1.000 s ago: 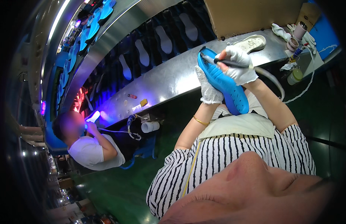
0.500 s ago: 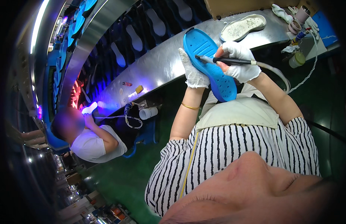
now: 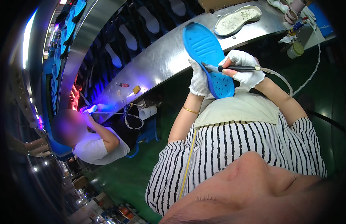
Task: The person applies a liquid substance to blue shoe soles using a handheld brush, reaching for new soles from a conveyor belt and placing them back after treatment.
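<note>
A blue shoe sole (image 3: 205, 44) with ridges and small holes is held in front of my body. My left hand (image 3: 199, 79), in a whitish glove, is closed around its left edge; most of those fingers are hidden beneath the sole. In a white glove with bare fingertips, my right hand (image 3: 244, 67) pinches a black-handled brush (image 3: 238, 68), which has a pale tube running from its rear end. The brush's tip is at the sole's left inner edge, near the middle. Beyond the sole, a white sole (image 3: 238, 20) lies on the metal ledge.
The curved metal ledge (image 3: 158, 71) borders a dark conveyor with pale soles (image 3: 128, 37). At left, a co-worker (image 3: 100, 145) in a white shirt handles a lit piece. A yellow block (image 3: 136, 89) and white cup (image 3: 148, 112) are nearby. A greenish jar (image 3: 295, 49) stands at right.
The blue sole has tilted, with its near end now steeper. My brush tip has moved toward the near end, along the left inner edge. The co-worker's piece has shifted slightly.
</note>
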A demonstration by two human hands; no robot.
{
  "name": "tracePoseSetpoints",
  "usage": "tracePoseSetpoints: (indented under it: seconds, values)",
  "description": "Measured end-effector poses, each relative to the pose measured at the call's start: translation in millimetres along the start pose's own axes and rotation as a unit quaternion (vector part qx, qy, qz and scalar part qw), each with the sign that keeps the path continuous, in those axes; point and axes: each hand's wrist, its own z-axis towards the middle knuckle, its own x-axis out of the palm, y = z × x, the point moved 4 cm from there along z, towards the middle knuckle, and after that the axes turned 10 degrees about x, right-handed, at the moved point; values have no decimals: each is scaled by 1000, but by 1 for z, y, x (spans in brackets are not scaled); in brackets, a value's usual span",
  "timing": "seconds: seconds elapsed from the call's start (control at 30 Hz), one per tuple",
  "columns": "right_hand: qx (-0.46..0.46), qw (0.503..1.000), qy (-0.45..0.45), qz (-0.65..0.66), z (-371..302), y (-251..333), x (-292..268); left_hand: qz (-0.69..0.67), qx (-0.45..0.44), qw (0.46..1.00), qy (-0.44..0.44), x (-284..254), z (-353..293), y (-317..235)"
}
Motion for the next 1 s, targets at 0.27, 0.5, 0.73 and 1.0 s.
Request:
tracePoseSetpoints:
  seconds: [0.27,0.5,0.73,1.0]
  values:
    - [-128,988,-57,-61,14,28,0,-94,115,989,24,-10,37,-14]
    - [67,989,-78,104,22,27,0,-210,193,949,132,-8,66,-39]
    - [134,950,-4,284,22,14,0,-156,299,924,181,23,63,-76]
    - [192,951,31,240,31,-9,-2,-175,234,901,321,17,76,-91]
